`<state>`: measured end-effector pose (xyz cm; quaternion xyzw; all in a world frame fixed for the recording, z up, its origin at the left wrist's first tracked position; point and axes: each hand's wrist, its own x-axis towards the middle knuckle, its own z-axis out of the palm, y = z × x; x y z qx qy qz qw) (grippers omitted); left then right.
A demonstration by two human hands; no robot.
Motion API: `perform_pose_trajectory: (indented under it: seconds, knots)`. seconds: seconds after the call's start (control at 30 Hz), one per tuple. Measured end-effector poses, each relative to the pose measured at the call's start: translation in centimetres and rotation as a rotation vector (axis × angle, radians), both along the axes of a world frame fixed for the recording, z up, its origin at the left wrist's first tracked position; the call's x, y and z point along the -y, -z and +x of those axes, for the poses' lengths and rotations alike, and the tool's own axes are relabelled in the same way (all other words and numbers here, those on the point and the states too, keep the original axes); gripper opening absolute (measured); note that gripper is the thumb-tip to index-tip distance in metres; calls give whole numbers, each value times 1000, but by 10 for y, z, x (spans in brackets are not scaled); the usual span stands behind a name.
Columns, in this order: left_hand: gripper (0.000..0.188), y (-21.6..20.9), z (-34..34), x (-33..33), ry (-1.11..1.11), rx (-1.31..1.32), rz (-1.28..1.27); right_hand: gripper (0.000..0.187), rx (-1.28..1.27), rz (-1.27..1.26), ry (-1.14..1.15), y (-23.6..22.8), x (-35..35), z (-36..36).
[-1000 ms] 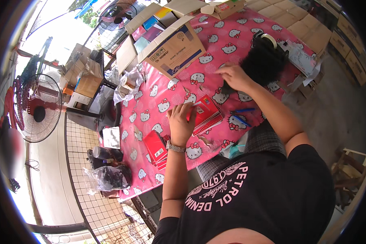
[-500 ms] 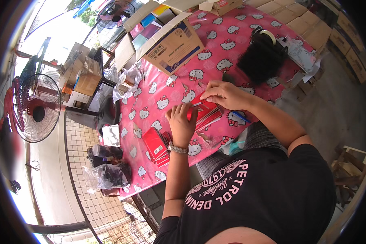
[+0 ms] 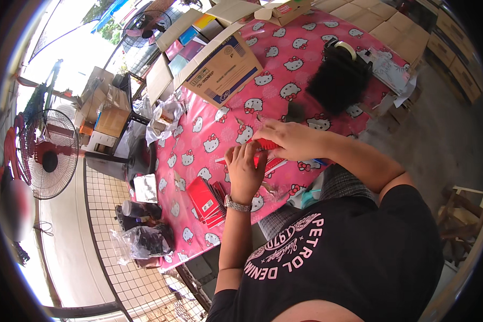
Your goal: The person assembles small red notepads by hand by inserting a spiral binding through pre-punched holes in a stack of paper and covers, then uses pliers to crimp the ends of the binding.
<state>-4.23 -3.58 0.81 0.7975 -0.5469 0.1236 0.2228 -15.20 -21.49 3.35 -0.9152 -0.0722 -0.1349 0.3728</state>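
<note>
Left hand (image 3: 246,167) and right hand (image 3: 285,139) grasp a red spiral notebook (image 3: 268,144) — likely steadying it. The table's (image 3: 278,67) near edge keeps it reachable.

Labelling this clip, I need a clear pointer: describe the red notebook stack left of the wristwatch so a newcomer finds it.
On the pink table, look toward the near edge. Just left of the watch lies a stack of red notebooks with dark spiral binding. Neither the left hand nor right hand is on it, unlike the red notebooks between them.
</note>
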Motion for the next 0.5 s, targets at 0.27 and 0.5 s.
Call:
perform_pose_trajectory:
  seconds: [0.27,0.5]
  knots:
    - [30,3,5,-2,-10,-68,-88,33,-56,74,28,-2,-4,10]
    - [23,3,12,1,-42,-120,-36,19,241,-34,201,23,-9,21]
